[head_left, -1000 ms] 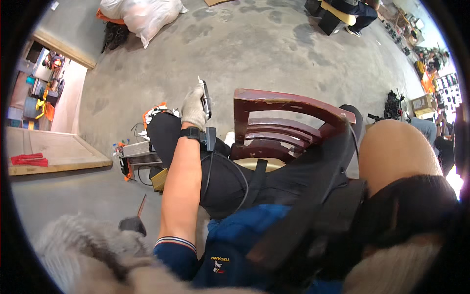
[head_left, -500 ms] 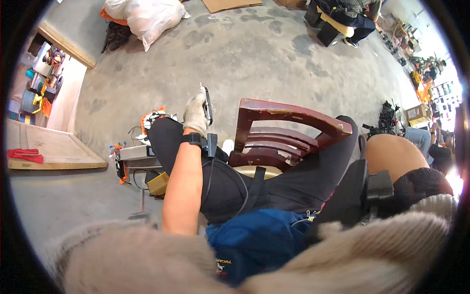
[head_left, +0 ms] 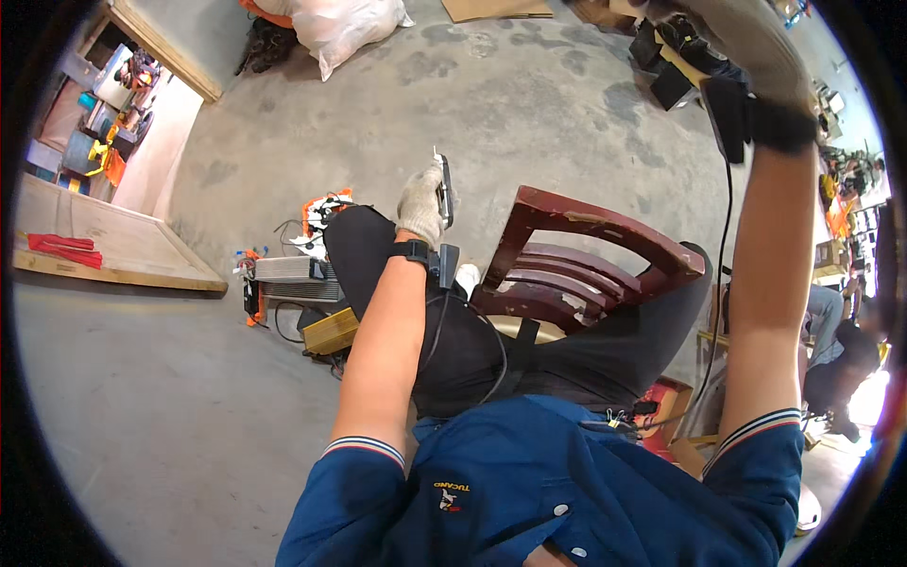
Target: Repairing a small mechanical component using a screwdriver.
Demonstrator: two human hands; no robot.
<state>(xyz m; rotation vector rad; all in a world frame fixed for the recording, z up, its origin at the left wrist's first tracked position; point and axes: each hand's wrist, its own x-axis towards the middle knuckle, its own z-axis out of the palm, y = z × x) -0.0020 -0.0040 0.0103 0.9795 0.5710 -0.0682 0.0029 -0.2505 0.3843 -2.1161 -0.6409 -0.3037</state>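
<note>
My left hand (head_left: pixel 422 203), in a knitted off-white work glove, is closed around a slim black phone (head_left: pixel 446 192) seen nearly edge-on, above my left knee. A black strap with a small dark box (head_left: pixel 442 263) sits on that wrist, and a cable runs from it. High at the upper right is my right hand (head_left: pixel 761 47), in the same kind of glove and smeared by motion. Its fingers are cut off or blurred, so what they do is hidden. A black strap and box (head_left: pixel 727 118) are on the right wrist too. Between my legs stands a worn dark-red wooden chair back (head_left: pixel 595 222).
Left of my knee are a finned metal unit (head_left: pixel 298 279), a yellow-gold box (head_left: pixel 331 333) and orange-white parts (head_left: pixel 324 215). A wooden-framed panel (head_left: pixel 123 250) carries red cloth (head_left: pixel 64 248). White sacks (head_left: pixel 345 28) and cardboard (head_left: pixel 496 8) lie beyond. Another person sits at right.
My right arm has swung up from low in front of my body to the upper right. The blurred knitted shapes along the bottom have gone. My left hand keeps hold of the phone.
</note>
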